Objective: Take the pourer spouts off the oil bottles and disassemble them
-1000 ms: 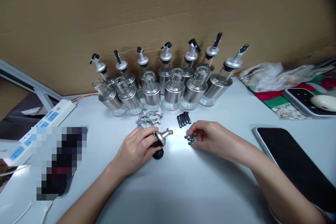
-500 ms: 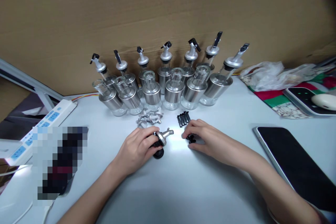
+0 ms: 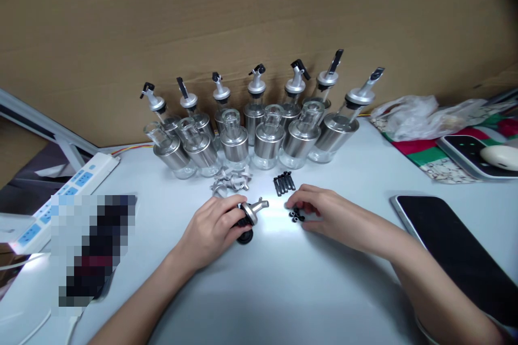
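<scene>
My left hand (image 3: 212, 226) is closed around a metal pourer spout (image 3: 253, 211), its thin nozzle pointing right. Beneath those fingers lies a round black stopper part (image 3: 245, 236), partly hidden. My right hand (image 3: 319, 210) rests on the table with thumb and fingers apart, around a small cluster of black ring-like caps (image 3: 297, 216). Just behind it lie several black flip levers (image 3: 284, 183) side by side. A pile of loose silver spout parts (image 3: 231, 180) sits beyond my left hand.
Glass bottles with steel sleeves (image 3: 269, 143) stand in a front row, uncapped; behind them are bottles with pourers fitted (image 3: 256, 86). A power strip (image 3: 67, 199) and blurred-out phone (image 3: 97, 248) lie left. A dark tablet-like device (image 3: 453, 248), plastic bag (image 3: 424, 116) and mouse (image 3: 502, 156) are right.
My right hand has shifted slightly right, so more of the small black caps shows between its fingers. My left hand keeps its hold on the pourer spout.
</scene>
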A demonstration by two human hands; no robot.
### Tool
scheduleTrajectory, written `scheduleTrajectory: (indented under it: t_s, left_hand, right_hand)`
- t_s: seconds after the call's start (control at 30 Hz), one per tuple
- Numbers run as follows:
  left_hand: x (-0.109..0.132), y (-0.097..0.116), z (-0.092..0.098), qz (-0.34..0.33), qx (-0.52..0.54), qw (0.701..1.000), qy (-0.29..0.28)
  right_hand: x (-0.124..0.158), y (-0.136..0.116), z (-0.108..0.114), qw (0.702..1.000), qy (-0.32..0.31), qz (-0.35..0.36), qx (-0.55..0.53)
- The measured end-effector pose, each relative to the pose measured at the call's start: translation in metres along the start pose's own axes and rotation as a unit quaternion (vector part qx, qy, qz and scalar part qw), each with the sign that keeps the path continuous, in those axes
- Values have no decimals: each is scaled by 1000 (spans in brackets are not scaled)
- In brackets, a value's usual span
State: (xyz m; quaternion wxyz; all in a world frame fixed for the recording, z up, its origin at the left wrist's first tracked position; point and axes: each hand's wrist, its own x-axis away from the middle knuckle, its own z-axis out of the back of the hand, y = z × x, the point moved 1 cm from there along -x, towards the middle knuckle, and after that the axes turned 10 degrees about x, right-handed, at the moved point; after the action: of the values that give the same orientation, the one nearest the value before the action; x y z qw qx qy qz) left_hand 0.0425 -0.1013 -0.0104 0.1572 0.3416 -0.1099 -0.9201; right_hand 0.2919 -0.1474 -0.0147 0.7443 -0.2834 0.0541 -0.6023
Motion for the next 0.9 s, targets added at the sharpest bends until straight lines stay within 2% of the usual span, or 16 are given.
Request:
scheduleTrajectory:
  t_s: [0.27, 0.33, 0.43, 0.5, 0.63, 0.77, 0.9]
  left_hand:
    - [0, 1, 0, 1, -4, 1000, -5]
    - [0, 1, -1, -3, 1, 1000, -7]
    - [0, 2, -2, -4, 4, 1000, -5]
    - [1, 3, -3, -2, 0, 1000, 5]
    - [1, 10, -5, -1, -18, 1000, 26]
    - [1, 15, -8, -14, 27, 1000, 8]
    - [4, 11, -7, -46, 53, 998, 11]
  right_hand:
    - [-1, 0, 0, 1000, 23, 9, 2]
    - [1, -2, 3, 999, 51, 18, -6]
    - [2, -13, 10, 994, 95, 31, -36]
    - [3, -26, 11, 992, 87, 48, -81]
    - [3, -51, -3, 976, 45, 86, -196]
    - [2, -61, -19, 957, 81, 79, -267]
    - [3, -61, -20, 949, 130, 94, -272]
